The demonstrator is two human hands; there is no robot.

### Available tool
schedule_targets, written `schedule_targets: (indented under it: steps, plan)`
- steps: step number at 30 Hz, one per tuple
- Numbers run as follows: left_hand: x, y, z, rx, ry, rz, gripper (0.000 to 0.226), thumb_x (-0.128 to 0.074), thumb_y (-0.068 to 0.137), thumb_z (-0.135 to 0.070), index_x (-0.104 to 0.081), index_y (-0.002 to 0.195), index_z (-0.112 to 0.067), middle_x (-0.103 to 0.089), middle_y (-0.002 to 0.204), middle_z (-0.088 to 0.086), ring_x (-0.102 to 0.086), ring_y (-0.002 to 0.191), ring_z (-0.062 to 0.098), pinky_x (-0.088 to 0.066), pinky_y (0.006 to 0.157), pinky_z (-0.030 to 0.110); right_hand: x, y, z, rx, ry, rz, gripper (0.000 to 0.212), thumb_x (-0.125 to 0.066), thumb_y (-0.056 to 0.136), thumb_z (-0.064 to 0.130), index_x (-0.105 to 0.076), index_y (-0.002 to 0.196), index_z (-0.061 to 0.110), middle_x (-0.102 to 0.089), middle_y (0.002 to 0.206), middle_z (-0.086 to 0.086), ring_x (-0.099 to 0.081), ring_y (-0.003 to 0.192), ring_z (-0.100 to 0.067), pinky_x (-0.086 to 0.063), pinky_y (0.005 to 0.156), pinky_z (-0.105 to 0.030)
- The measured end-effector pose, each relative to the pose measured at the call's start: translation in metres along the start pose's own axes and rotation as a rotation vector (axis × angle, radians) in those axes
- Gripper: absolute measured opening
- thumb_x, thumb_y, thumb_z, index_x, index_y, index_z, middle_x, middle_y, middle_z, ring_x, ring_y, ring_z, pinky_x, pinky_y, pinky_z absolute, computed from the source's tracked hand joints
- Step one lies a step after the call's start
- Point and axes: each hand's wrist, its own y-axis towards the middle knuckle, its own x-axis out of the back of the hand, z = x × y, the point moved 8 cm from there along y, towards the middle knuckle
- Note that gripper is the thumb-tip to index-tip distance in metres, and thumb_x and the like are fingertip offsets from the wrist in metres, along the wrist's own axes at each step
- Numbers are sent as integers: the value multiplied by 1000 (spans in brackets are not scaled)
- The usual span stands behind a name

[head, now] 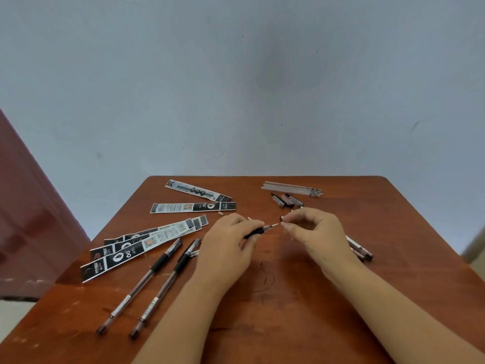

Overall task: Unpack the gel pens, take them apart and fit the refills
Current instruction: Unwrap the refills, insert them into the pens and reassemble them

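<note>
My left hand [231, 243] grips a gel pen [258, 230] by its black rubber grip, tip pointing right. My right hand [312, 229] pinches something small at that tip; what it is I cannot tell. Two whole gel pens [154, 279] lie side by side at the left front of the wooden table [262, 311]. Several loose refills [291, 189] lie in a bundle at the back right. Three pen caps [287, 200] lie just in front of them. More pen parts [360, 249] show from behind my right wrist.
Several black-and-white pen wrappers [147, 241] fan out at the left, with two more [194, 202] further back. A dark red surface [29, 206] stands beyond the table's left edge. A pale wall rises behind the table.
</note>
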Motion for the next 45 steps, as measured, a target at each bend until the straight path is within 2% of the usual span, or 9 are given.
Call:
schedule_targets:
  steps: [8, 11, 15, 21, 27, 33, 36, 39, 45]
  plan:
    - [-4, -1, -2, -40, -3, 28, 27, -56, 87, -20, -62, 113, -25, -59, 100, -4, -38, 88, 0, -27, 72, 11, -9, -1, 0, 36, -69, 77, 31, -63, 78, 5, -60, 64, 32, -61, 72, 12, -57, 71, -6, -44, 70, -20]
    - [-4, -1, -1, -27, -12, 23, 26, -56, 87, -20, -63, 112, -25, -60, 98, -3, -46, 89, 5, -29, 67, 9, -3, 1, 1, 52, -78, 38, 31, -63, 78, 5, -60, 63, 33, -61, 69, 13, -56, 65, 0, -43, 64, -13]
    - [-2, -1, -1, -21, -25, 18, 27, -55, 87, -21, -62, 113, -25, -60, 100, -4, -48, 93, 7, -30, 74, 12, 1, 2, 3, 56, -84, 35, 30, -63, 78, 6, -60, 62, 31, -61, 68, 12, -55, 63, 0, -44, 57, -5]
    - [-3, -2, -5, -48, -46, 44, 26, -58, 86, -18, -64, 111, -22, -61, 98, -1, -49, 94, 9, -28, 70, 4, -9, -1, 5, 108, -138, 127, 31, -62, 78, 4, -59, 64, 32, -61, 70, 14, -55, 65, 8, -43, 61, -3]
    - [-2, -2, -3, -48, -57, 25, 27, -57, 86, -19, -63, 112, -22, -60, 100, -1, -46, 92, 5, -28, 70, 2, 1, 1, 8, 121, -145, 48, 28, -63, 78, 7, -59, 65, 31, -61, 71, 11, -55, 64, 2, -43, 58, -3]
    - [-1, -2, -5, -69, -67, 13, 27, -57, 86, -19, -63, 112, -22, -61, 100, -1, -41, 89, 1, -29, 71, 3, -7, -2, 9, 138, -163, 116, 32, -61, 78, 3, -58, 64, 31, -59, 68, 12, -54, 64, 8, -42, 58, -3]
    - [-3, -2, -4, -72, -61, 22, 27, -57, 86, -19, -63, 113, -21, -61, 102, -2, -44, 93, 3, -29, 75, 7, -9, -2, 7, 135, -182, 139, 32, -61, 78, 3, -57, 65, 32, -59, 71, 11, -55, 63, -1, -43, 61, -4]
    - [-3, -2, -3, -54, -66, 23, 27, -57, 86, -20, -63, 112, -20, -61, 104, -2, -50, 99, 8, -30, 82, 11, -9, -2, 8, 134, -176, 151, 32, -62, 78, 3, -58, 65, 31, -60, 70, 11, -55, 62, 2, -44, 60, -4]
    - [-2, -2, -4, -82, -75, 32, 26, -57, 87, -19, -64, 111, -20, -62, 103, -2, -47, 98, 5, -28, 76, 6, -9, -2, 10, 154, -216, 183, 33, -63, 77, 3, -59, 64, 33, -62, 70, 10, -58, 68, -7, -46, 63, -8]
